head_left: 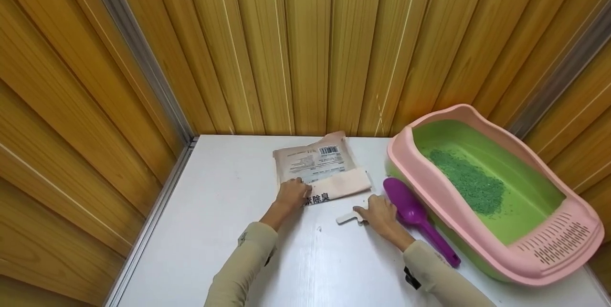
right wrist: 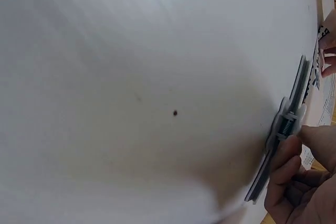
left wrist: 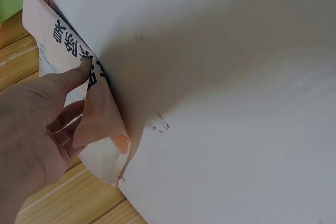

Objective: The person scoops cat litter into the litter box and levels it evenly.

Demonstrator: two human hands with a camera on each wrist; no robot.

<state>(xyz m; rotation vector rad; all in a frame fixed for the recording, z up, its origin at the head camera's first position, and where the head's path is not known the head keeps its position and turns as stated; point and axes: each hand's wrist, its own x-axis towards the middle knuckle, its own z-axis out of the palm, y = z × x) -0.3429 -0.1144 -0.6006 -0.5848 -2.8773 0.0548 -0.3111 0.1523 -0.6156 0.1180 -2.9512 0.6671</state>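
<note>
A pinkish printed bag (head_left: 315, 156) lies on the white table with its front end folded over, dark characters along the fold. My left hand (head_left: 292, 192) pinches that fold near its left end; in the left wrist view the thumb presses on the printed strip (left wrist: 73, 45) with fingers curled behind it. My right hand (head_left: 383, 215) holds a white bag clip (head_left: 348, 218) just in front of the bag, apart from it. The right wrist view shows the clip's long bars and its small spring (right wrist: 286, 125), gripped between thumb and fingers.
At the right stands a green litter box with a pink rim (head_left: 432, 180), holding green granules (head_left: 470, 185). A purple scoop (head_left: 411, 212) lies against its left side, beside my right hand. Wood-patterned walls (head_left: 305, 49) border the table (head_left: 215, 192).
</note>
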